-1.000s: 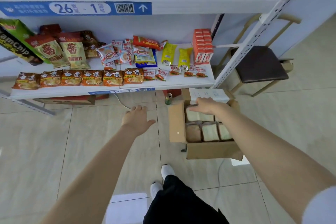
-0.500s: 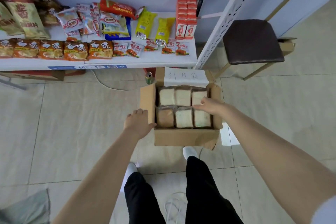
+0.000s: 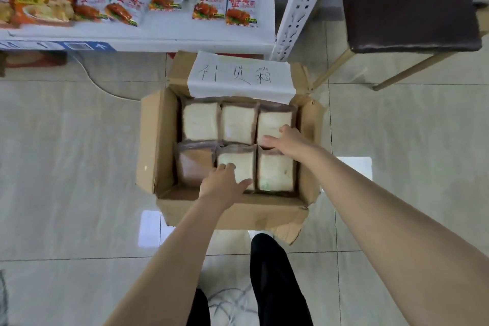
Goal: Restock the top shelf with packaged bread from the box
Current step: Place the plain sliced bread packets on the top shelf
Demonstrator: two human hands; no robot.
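Down on the pale tiled floor (image 3: 66, 167) there's one white shelf (image 3: 185, 43) loaded with snack packets, too blurry to count. Just to its right stands one chair (image 3: 407, 2) with a dark seat. Right in front of the shelf is one open cardboard box (image 3: 156, 140), with a single sheet of paper (image 3: 240, 77) bearing handwriting stuck on its far flap.

Inside the box are six bread packs, three at the back and three at the front, packed tight side by side. Five show a pale slice face, and the front-left pack (image 3: 194, 164) looks brown.

Both hands are in the box. The left hand (image 3: 223, 185) lies on the front-middle pack (image 3: 238, 164), thumb splayed out to the side. The right hand (image 3: 287, 140) has its fingers stretched out flat over the near edge of the back-right pack (image 3: 274, 120), thumb held apart. Neither is clamped round anything that I can see.
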